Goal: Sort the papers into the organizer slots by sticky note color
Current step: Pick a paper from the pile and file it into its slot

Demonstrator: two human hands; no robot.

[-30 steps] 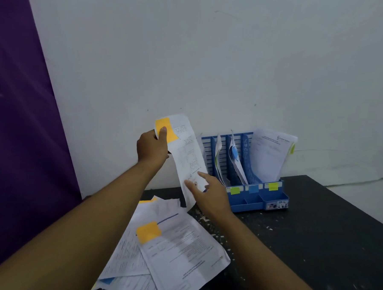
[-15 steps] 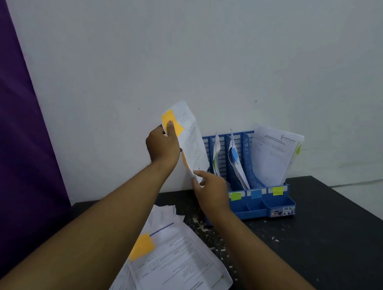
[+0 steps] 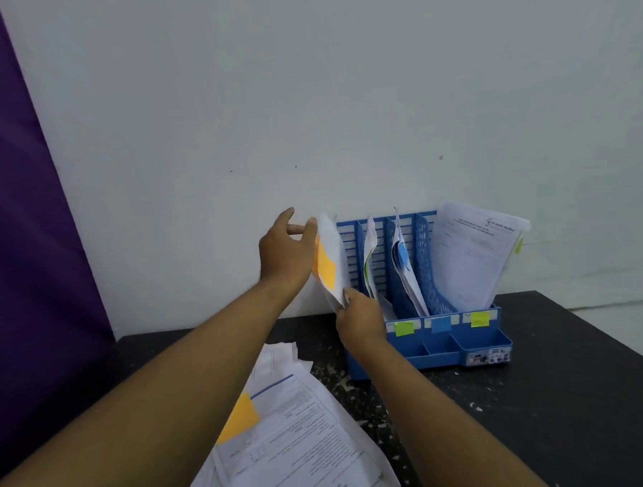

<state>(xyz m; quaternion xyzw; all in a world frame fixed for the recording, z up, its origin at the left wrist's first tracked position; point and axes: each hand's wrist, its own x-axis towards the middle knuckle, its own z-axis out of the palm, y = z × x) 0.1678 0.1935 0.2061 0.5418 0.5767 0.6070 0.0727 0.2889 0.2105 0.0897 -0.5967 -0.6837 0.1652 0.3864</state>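
White wall (image 3: 304, 95), purple curtain (image 3: 23, 259), black table (image 3: 563, 416)

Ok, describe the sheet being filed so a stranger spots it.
Find the blue plastic organizer against the white wall. At its left end the right hand pinches a white paper sheet. Alone among the upright sheets, it carries an orange sticky note.

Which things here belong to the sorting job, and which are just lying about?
Job: orange-noted paper, left hand, right hand, blue organizer, paper pile.
Lying about: purple curtain, white flecks, black table.
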